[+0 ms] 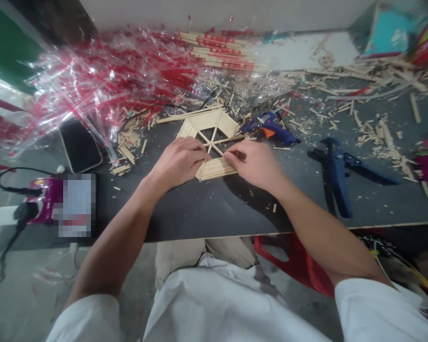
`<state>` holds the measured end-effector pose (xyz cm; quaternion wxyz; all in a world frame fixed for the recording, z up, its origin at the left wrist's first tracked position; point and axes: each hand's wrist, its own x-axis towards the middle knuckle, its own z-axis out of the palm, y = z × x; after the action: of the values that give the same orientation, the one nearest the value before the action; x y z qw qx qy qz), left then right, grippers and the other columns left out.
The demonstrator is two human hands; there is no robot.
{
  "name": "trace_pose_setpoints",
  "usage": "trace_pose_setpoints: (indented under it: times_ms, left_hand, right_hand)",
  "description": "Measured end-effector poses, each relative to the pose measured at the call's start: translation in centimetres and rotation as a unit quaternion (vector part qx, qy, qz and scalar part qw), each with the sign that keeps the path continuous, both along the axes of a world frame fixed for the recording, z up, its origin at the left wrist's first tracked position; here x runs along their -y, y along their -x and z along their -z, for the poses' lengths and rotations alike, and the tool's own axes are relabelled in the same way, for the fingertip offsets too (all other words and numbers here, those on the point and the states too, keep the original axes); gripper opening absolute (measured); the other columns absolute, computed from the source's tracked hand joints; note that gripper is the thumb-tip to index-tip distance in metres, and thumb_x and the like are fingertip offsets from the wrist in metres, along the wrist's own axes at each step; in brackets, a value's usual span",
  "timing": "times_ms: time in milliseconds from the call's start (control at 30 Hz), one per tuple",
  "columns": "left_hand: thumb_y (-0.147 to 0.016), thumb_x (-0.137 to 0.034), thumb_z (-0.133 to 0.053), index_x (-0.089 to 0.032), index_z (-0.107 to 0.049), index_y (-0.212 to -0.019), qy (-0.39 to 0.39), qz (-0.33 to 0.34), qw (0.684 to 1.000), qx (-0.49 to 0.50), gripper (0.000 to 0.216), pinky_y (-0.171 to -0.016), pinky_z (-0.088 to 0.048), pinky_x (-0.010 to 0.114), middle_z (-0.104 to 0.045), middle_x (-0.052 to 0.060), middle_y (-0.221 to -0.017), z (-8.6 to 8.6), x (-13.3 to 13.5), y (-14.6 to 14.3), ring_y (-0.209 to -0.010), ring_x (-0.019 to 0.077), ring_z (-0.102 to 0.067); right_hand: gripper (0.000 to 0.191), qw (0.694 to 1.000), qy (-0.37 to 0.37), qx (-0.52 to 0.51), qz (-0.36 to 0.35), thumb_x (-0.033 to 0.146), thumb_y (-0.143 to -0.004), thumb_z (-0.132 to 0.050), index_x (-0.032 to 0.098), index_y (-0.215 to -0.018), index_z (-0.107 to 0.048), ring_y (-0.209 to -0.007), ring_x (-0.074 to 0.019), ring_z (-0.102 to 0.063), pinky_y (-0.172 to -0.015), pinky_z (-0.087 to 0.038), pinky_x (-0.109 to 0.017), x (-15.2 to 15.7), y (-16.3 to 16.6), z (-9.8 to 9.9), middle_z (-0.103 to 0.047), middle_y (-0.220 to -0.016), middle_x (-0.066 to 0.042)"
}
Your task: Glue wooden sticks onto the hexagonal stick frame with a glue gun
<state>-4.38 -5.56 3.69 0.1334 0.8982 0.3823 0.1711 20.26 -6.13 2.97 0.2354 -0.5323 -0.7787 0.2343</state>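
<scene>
A hexagonal wheel-like frame of thin wooden sticks lies on the dark table, its spokes crossing at the middle. My left hand is closed on the frame's left side, fingertips at the front left corner. At the front right, my right hand pinches the end of the front row of sticks, thumb and forefinger together. Whether a separate loose stick is between those fingers is hidden. Just behind my right hand lies a blue hot glue gun with an orange trigger, its nozzle close to the frame.
Blue cutting pliers lie at the right. Plastic wrappers and bundled wrapped chopsticks cover the back. Stick offcuts are scattered about. A dark phone, a lit screen and a purple power adapter sit left.
</scene>
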Motion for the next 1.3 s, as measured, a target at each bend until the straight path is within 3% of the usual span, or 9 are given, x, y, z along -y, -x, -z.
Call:
trace_pose_setpoints:
  times_ms: [133,367,500,700,933,1100,1200,1300]
  left_hand:
    - [-0.102,-0.019,-0.047,-0.024,-0.083,-0.109,-0.005,0.003,1.000,-0.017,0.037,-0.096,-0.051,0.042,-0.079,0.008,-0.107,0.1,0.0,-0.1,-0.103,0.0255,-0.071]
    - [-0.104,-0.020,-0.044,-0.022,-0.080,-0.112,0.011,0.000,1.000,-0.008,0.037,-0.099,-0.051,0.043,-0.080,0.008,-0.108,-0.1,0.1,-0.1,-0.105,0.0250,-0.072]
    - [-0.108,-0.028,-0.044,-0.018,-0.072,-0.126,0.008,-0.072,0.997,0.030,0.034,-0.097,-0.052,0.042,-0.080,0.010,-0.108,-0.4,0.1,0.0,-0.102,0.0250,-0.072]
    - [-0.109,-0.030,-0.040,-0.022,-0.065,-0.085,-0.047,-0.176,0.979,0.092,0.036,-0.077,-0.052,0.034,-0.075,0.005,-0.080,-0.2,-0.3,0.8,-0.078,0.0188,-0.069]
    - [-0.105,-0.023,-0.044,-0.022,-0.066,-0.093,-0.048,-0.243,0.951,0.184,0.025,-0.072,-0.053,0.027,-0.076,0.000,-0.076,0.5,-0.8,1.6,-0.068,0.0127,-0.068]
    - [-0.108,-0.026,-0.041,-0.024,-0.068,-0.101,-0.021,-0.241,0.948,0.205,0.028,-0.070,-0.055,0.027,-0.077,0.002,-0.080,0.8,-1.1,1.8,-0.068,0.0128,-0.068]
    - [-0.105,-0.025,-0.044,-0.022,-0.073,-0.104,-0.011,-0.234,0.952,0.196,0.029,-0.072,-0.056,0.027,-0.081,0.003,-0.088,1.0,-1.1,1.7,-0.071,0.0131,-0.070]
    - [-0.101,-0.030,-0.057,-0.023,-0.078,-0.090,-0.006,-0.216,0.959,0.184,0.025,-0.074,-0.057,0.029,-0.083,0.003,-0.089,1.1,-1.0,1.6,-0.073,0.0151,-0.073]
  right_hand:
    - [0.020,1.000,0.014,0.000,0.024,0.035,-0.093,-0.073,0.019,-0.081,-0.076,-0.071,-0.0203,-0.064,-0.071,-0.047,-0.036,0.1,0.5,0.2,-0.074,-0.079,-0.007]
    - [0.018,0.999,0.029,0.001,0.022,0.026,-0.093,-0.065,0.021,-0.077,-0.070,-0.069,-0.0192,-0.062,-0.069,-0.044,-0.035,-0.3,-0.1,0.5,-0.073,-0.077,-0.005]
    - [0.020,1.000,0.004,-0.020,0.023,0.032,-0.098,-0.058,0.022,-0.081,-0.061,-0.066,-0.0183,-0.057,-0.067,-0.042,-0.034,-0.4,-0.5,0.3,-0.069,-0.075,-0.004]
    - [0.042,0.998,-0.015,-0.058,0.016,0.049,-0.106,-0.044,0.025,-0.071,-0.044,-0.053,-0.0144,-0.045,-0.060,-0.036,-0.032,-0.3,-0.8,-1.0,-0.046,-0.055,0.003]
    - [0.037,0.971,0.072,-0.227,-0.021,0.055,-0.095,-0.067,0.021,-0.081,-0.068,-0.054,-0.0148,-0.062,-0.059,-0.054,-0.033,-0.2,-0.6,-0.5,-0.069,-0.066,-0.001]
    - [0.034,0.955,0.057,-0.291,0.004,0.056,-0.090,-0.075,0.022,-0.087,-0.074,-0.071,-0.0209,-0.076,-0.065,-0.066,-0.039,-0.6,-1.1,-0.2,-0.078,-0.085,-0.007]
    - [0.035,0.959,0.039,-0.280,0.025,0.056,-0.082,-0.083,0.023,-0.077,-0.073,-0.062,-0.0203,-0.073,-0.062,-0.064,-0.038,-0.8,-1.6,-0.2,-0.075,-0.072,-0.004]
    - [0.038,0.967,0.036,-0.250,0.033,0.057,-0.085,-0.081,0.024,-0.072,-0.067,-0.052,-0.0172,-0.065,-0.057,-0.058,-0.035,-0.9,-1.8,-0.1,-0.069,-0.059,-0.001]
